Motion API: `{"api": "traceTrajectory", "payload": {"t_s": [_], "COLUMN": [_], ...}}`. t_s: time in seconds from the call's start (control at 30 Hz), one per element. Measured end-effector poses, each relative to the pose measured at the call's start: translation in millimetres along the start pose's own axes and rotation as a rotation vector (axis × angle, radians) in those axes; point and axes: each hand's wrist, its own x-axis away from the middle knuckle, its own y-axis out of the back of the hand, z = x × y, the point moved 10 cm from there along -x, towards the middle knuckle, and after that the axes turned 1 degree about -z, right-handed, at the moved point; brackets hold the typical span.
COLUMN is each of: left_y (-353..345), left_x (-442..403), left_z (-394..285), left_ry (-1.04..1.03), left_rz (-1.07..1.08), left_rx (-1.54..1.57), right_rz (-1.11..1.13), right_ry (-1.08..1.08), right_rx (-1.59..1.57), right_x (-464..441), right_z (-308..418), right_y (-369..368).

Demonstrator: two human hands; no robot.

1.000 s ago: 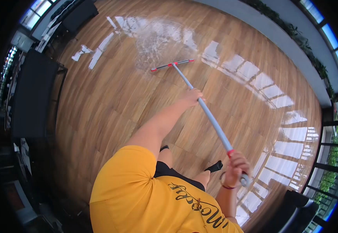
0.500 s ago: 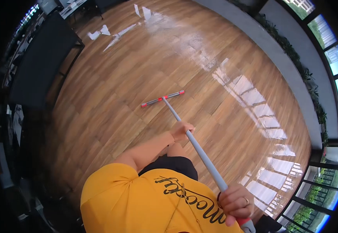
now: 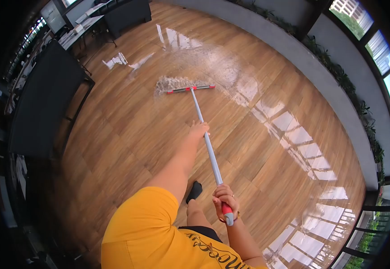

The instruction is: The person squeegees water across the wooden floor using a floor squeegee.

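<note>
A floor squeegee [image 3: 209,154] with a long grey pole lies across the middle of the view, its wide red-and-grey head [image 3: 191,88] down on the floor. Partway along the pole, my left hand [image 3: 199,129] is wrapped round it with the arm stretched forward. My right hand [image 3: 224,198] grips the pole near its red end, close to my body; a ring and a bracelet show on it. Rippling water [image 3: 177,83] is heaped along the far side of the head's left half.
Wet, shiny patches [image 3: 293,127] cover the wood floor ahead and to the right. A low grey planter wall [image 3: 320,76] with plants curves along the right, below windows. A dark panel [image 3: 47,101] and desks [image 3: 80,31] stand on the left. My foot [image 3: 194,191] is below the pole.
The squeegee head has moved forward, away from me, and water now piles up before it. Both hands have gone forward with the pole, the right one also leftward. My foot has come into view.
</note>
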Motion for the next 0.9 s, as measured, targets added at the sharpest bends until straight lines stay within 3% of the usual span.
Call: {"api": "traceTrajectory", "payload": {"t_s": [0.07,0.13,0.17,0.2,0.23,0.27,0.33,0.37,0.47,0.57,0.67,0.8,0.87,0.9], "left_y": [13.9,64.0,94.5,122.0,155.7,186.9,219.7,226.8,233.5,225.7,208.4,232.4,213.9,207.1], "left_x": [-38.7,-59.3,-52.5,-40.0,-25.7,-9.2,13.3,26.6,53.5,49.6,-4.6,-105.9,-157.4,-185.9], "left_z": [-6.5,-51.0,-74.9,-96.4,-109.4,-115.8,-98.3,-81.1,1.5,103.0,181.2,288.1,365.8,408.5], "left_ry": [-0.135,-0.127,-0.19,-0.26,-0.279,-0.298,-0.2,-0.149,-0.055,0.055,0.01,-0.117,-0.134,-0.129], "left_rz": [-0.101,0.237,0.162,0.086,0.002,-0.081,-0.142,-0.165,-0.122,-0.083,-0.021,0.019,0.014,0.008], "left_rx": [0.178,0.243,0.293,0.34,0.385,0.43,0.502,0.476,0.312,0.22,0.399,0.454,0.477,0.526], "right_rz": [-0.138,-0.173,-0.116,0.111,0.293,0.349,0.249,0.136,0.511,0.663,0.325,0.167,0.051,0.078], "right_ry": [0.066,0.192,0.362,0.493,0.486,0.56,0.491,0.425,0.291,0.238,0.271,0.237,0.361,0.306], "right_rx": [-0.091,-0.156,-0.19,-0.331,-0.426,-0.72,-0.725,-0.725,-0.736,-0.808,-0.73,-0.546,-0.512,-0.423], "right_x": [-53.7,-118.2,-136.5,-160.2,-181.1,-163.1,-216.5,-241.1,-260.1,-277.1,-299.8,-385.5,-412.5,-426.3], "right_z": [1.9,57.0,99.3,140.3,178.3,189.7,212.1,211.7,174.7,121.5,63.5,2.5,-46.0,-77.9], "right_y": [21.8,45.7,55.2,54.6,50.4,68.1,23.1,8.8,-63.8,-143.4,-171.3,-261.7,-308.5,-339.1]}}
